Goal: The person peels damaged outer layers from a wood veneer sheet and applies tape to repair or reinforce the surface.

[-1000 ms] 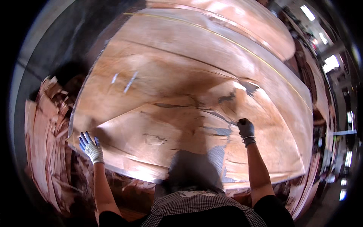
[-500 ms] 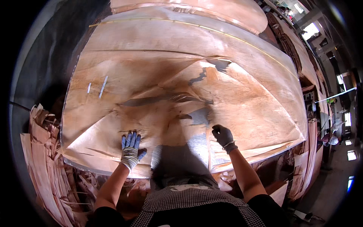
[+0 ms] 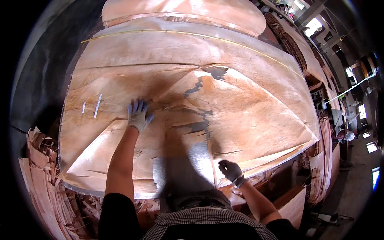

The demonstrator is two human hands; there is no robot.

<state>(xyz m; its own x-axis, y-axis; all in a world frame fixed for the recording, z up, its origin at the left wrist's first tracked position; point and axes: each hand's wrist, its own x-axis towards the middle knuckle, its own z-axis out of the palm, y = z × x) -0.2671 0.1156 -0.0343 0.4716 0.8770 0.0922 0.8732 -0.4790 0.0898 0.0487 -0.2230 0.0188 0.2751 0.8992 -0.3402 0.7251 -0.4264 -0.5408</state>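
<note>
A large thin sheet of tan wood veneer (image 3: 256,104) lies spread before me, wrinkled and torn around its middle. Grey surface (image 3: 198,127) shows through the ragged splits, and a wider bare grey strip (image 3: 200,156) runs to the near edge. My left hand (image 3: 139,116), in a white and blue work glove, rests with spread fingers on the veneer left of the tears. Near the front edge, right of the bare strip, my right hand (image 3: 231,171) in a dark-palmed glove has its fingers curled closed. Whatever they may hold is hidden.
A thin yellow strip (image 3: 192,33) crosses the sheet's far part. Two short white strips, one of them longer (image 3: 97,106), lie at left. Another veneer stack (image 3: 184,12) stands beyond. Scrap veneer (image 3: 40,180) piles up at lower left, with more veneer pieces (image 3: 320,176) at right.
My left hand has slid farther away across the veneer, and the dark split near it looks narrower. My right hand has come nearer the front edge. The view has shifted slightly.
</note>
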